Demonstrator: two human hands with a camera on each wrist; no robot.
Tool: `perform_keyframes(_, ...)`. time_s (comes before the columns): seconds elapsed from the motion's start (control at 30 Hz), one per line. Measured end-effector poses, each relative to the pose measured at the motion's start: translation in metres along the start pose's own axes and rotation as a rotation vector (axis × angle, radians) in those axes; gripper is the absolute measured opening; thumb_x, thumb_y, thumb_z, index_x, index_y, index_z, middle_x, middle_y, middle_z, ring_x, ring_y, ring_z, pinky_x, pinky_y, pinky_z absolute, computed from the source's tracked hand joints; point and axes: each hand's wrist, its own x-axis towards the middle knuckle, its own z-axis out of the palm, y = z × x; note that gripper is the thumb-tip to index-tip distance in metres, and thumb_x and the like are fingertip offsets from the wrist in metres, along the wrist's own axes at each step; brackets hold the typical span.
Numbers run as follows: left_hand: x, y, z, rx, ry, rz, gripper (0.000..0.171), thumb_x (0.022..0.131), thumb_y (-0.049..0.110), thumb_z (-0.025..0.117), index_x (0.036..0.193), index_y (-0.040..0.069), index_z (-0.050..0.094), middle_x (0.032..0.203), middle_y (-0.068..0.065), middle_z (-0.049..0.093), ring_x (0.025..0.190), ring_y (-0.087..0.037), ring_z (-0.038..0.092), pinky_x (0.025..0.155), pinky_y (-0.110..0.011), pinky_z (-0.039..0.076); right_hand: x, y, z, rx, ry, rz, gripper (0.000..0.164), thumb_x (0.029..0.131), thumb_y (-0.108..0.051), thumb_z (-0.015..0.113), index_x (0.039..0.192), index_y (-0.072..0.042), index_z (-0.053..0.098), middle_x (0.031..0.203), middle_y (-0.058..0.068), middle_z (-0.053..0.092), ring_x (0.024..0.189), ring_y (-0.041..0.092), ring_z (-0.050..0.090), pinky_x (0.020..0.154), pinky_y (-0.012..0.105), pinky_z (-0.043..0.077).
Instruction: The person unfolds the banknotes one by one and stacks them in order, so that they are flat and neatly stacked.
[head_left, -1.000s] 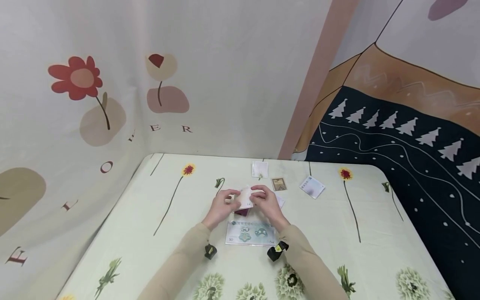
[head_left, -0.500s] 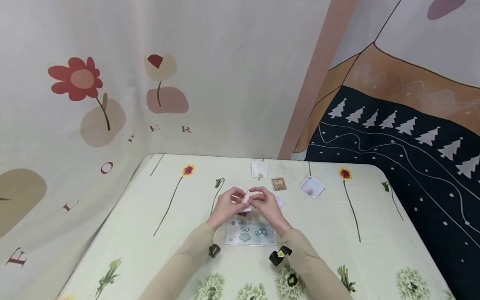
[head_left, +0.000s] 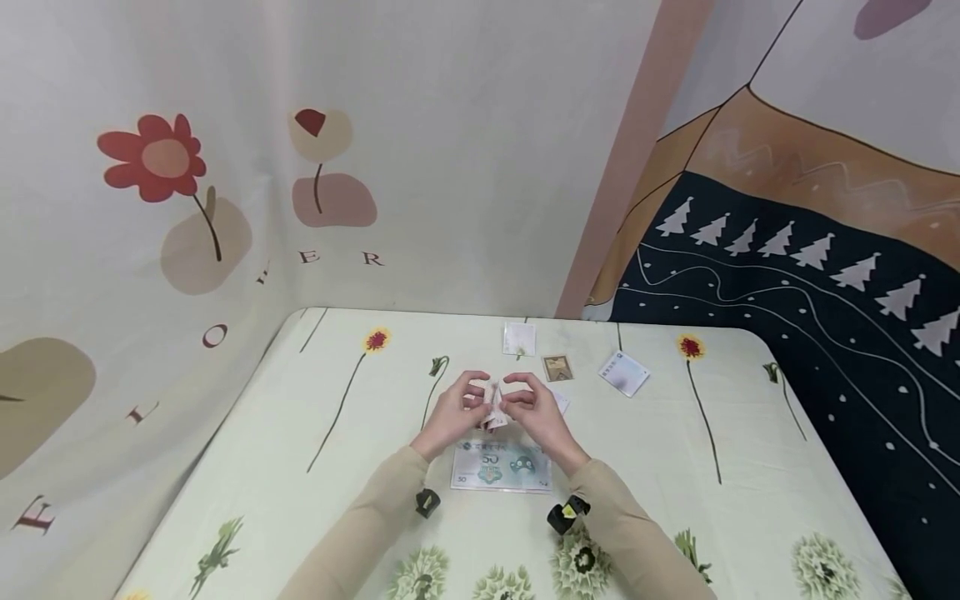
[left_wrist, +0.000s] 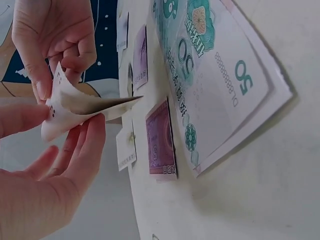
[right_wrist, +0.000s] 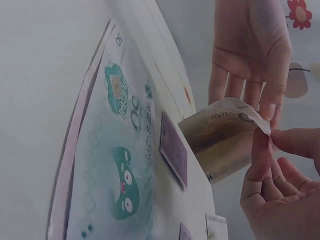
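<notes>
A small paper banknote (right_wrist: 225,132) marked "YUAN" is held off the table, bent into a curved fold with its edges brought near each other. My left hand (head_left: 452,414) pinches one side of it between thumb and fingers. On the opposite side, my right hand (head_left: 538,414) pinches the edge, the fingertips of both hands almost meeting. Just beneath lies a small purple note (left_wrist: 161,142), mostly covered by the hands in the head view. Nearer the body, a large green play note (head_left: 498,467) printed 50 rests on the tablecloth, with more paper layered under it.
Farther back lie a pale square note (head_left: 519,337), a small tan note (head_left: 557,368) and a lilac note (head_left: 624,373). Another lilac note (head_left: 561,402) shows partly behind my right hand. A flowered tablecloth (head_left: 285,500) covers the table; printed curtains (head_left: 450,167) stand behind it.
The held banknote faced up fairly flat a second ago and is now bent and folded. My left hand moved slightly right, and my hands first drew together, then parted a little.
</notes>
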Motion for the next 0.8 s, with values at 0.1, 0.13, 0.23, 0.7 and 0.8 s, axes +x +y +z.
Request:
perform_keyframes(0.1,-0.001,-0.001,-0.001,-0.031,-0.015,-0.022,0.057,0.087,-0.001,0.059,0.140,0.012,0.044,0.112,-0.018,0.058,0.093,-0.028,0.064,0.071,-0.035,0.055,-0.001,0.003,-0.002,-0.054,0.013,-0.032,0.042,0.089,0.001,0.065,0.129,-0.006,0.051,0.097,0.013,0.069,0.089,0.025,0.067,0.077,0.034,0.055)
perform_keyframes(0.13,-0.001,-0.001,-0.001,-0.046,-0.019,-0.026,0.058,0.087,-0.002,0.058,0.141,0.013,0.043,0.112,-0.018,0.058,0.093,-0.029,0.064,0.071,-0.036,0.055,-0.002,0.004,-0.003,-0.071,0.018,-0.050,0.042,0.089,0.002,0.064,0.128,-0.006,0.051,0.097,0.013,0.069,0.088,0.025,0.067,0.077,0.034,0.055)
perform_keyframes(0.23,-0.002,-0.003,0.000,-0.077,-0.027,-0.022,0.058,0.087,-0.002,0.055,0.142,0.015,0.043,0.115,-0.020,0.058,0.096,-0.033,0.064,0.072,-0.041,0.055,-0.004,0.007,-0.005,-0.126,0.033,-0.106,0.038,0.089,0.004,0.063,0.124,-0.007,0.052,0.094,0.012,0.068,0.086,0.023,0.067,0.075,0.034,0.055)
perform_keyframes(0.7,-0.003,-0.010,-0.002,-0.114,-0.041,-0.007,0.044,0.082,-0.007,0.051,0.125,0.002,0.056,0.115,-0.020,0.060,0.098,-0.033,0.065,0.077,-0.038,0.056,-0.014,0.016,-0.026,-0.247,0.077,-0.124,0.033,0.088,0.008,0.060,0.117,-0.008,0.060,0.096,0.009,0.062,0.086,0.021,0.062,0.075,0.030,0.053)
perform_keyframes(0.8,-0.003,-0.010,-0.004,-0.109,-0.041,-0.033,0.045,0.083,-0.007,0.053,0.127,0.002,0.055,0.117,-0.020,0.060,0.099,-0.033,0.065,0.079,-0.039,0.056,-0.014,0.019,-0.031,-0.247,0.093,-0.139,0.032,0.087,0.009,0.059,0.115,-0.006,0.062,0.097,0.009,0.063,0.088,0.021,0.061,0.076,0.028,0.052)
